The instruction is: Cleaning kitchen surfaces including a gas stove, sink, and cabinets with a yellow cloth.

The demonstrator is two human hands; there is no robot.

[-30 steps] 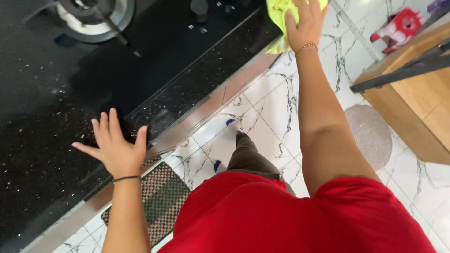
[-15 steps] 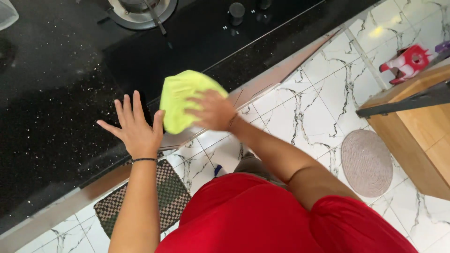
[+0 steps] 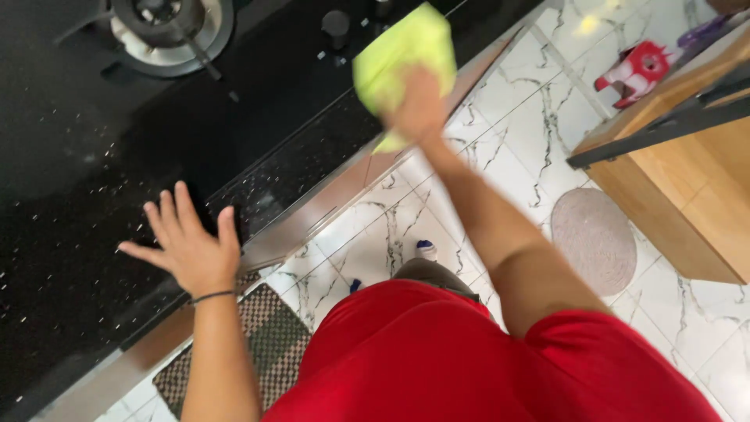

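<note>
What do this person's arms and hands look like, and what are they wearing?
Both arms are bare from the short sleeves of a red shirt down. The left hand has a thin dark band round its wrist. The right hand is blurred; no ring, watch or glove can be made out on either hand.

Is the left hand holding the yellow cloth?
No, the left hand lies flat with spread fingers on the black countertop, while the right hand grips the yellow cloth.
</note>
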